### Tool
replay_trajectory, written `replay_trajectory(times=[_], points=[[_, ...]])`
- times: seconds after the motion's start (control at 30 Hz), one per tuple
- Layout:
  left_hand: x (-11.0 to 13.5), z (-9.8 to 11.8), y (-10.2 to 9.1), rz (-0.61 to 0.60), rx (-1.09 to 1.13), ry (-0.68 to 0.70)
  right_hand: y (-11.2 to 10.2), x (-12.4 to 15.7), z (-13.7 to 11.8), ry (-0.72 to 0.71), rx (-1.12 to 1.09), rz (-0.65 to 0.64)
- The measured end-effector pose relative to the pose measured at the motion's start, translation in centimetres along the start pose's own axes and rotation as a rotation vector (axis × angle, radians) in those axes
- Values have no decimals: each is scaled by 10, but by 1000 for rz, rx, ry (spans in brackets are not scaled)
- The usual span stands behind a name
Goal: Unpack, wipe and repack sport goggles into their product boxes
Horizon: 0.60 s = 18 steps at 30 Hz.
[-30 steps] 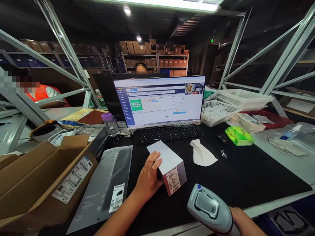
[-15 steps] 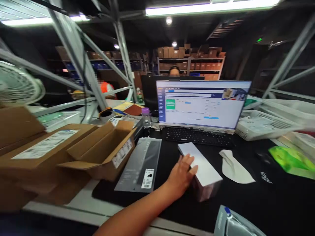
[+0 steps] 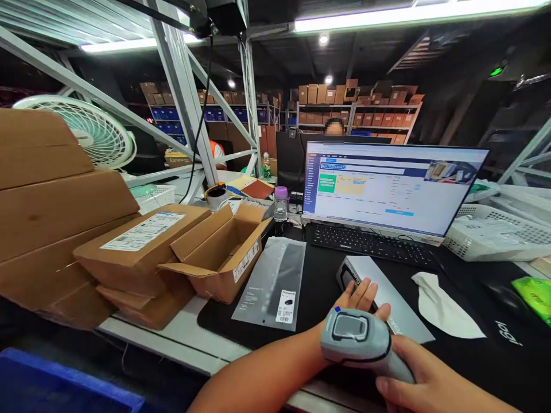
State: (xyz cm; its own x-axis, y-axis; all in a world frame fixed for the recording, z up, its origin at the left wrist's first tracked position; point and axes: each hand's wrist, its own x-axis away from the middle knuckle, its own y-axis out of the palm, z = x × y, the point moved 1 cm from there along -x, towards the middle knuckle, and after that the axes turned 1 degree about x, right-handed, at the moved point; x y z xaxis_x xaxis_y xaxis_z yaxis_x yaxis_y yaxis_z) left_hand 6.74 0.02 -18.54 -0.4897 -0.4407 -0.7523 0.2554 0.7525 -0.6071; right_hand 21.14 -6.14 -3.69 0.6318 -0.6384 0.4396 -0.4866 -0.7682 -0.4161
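Observation:
My left hand [image 3: 360,298] rests on a white product box [image 3: 387,292] lying on the black desk mat [image 3: 322,287], fingers spread over its near end. My right hand [image 3: 424,381] is closed round the handle of a grey barcode scanner [image 3: 355,338], whose head hovers just above my left wrist and points at the box. A grey plastic bag with a barcode label [image 3: 275,284] lies flat to the left of the box. Behind the box are a black keyboard [image 3: 370,244] and a lit monitor [image 3: 391,186].
An open cardboard box [image 3: 224,252] and stacked closed cartons [image 3: 64,218] fill the left side. A white cloth [image 3: 443,312], a water bottle [image 3: 280,202], white baskets [image 3: 499,232] and a green packet [image 3: 536,292] stand around. A fan [image 3: 92,129] and metal racking [image 3: 185,97] rise at left. Two people sit beyond.
The view has swung left. The scanner has come up over my left wrist. The white box has been tipped so a different face shows. The monitor screen has changed.

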Motion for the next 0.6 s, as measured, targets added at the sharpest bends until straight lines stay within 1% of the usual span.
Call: replay_trajectory(times=[0.1, 0.23, 0.3, 0.37, 0.47, 0.57, 0.6], points=[[2, -2, 10, 43, -2, 15, -1, 7, -5, 8, -18, 9], [3, -5, 25, 155, 48, 28, -6, 13, -17, -38, 26, -38], [2, -4, 30, 201, 91, 19, -10, 13, -20, -32, 27, -42], [0, -2, 33, 220, 132, -3, -14, 12, -21, -31, 16, -24], [-1, 2, 31, 190, 183, -65, -20, 16, -18, -69, -19, 21], [4, 2, 25, 105, 249, -129, -27, 26, -15, -83, -60, 58], [7, 0, 21, 70, 281, -127, -29, 29, -14, -84, -71, 65]])
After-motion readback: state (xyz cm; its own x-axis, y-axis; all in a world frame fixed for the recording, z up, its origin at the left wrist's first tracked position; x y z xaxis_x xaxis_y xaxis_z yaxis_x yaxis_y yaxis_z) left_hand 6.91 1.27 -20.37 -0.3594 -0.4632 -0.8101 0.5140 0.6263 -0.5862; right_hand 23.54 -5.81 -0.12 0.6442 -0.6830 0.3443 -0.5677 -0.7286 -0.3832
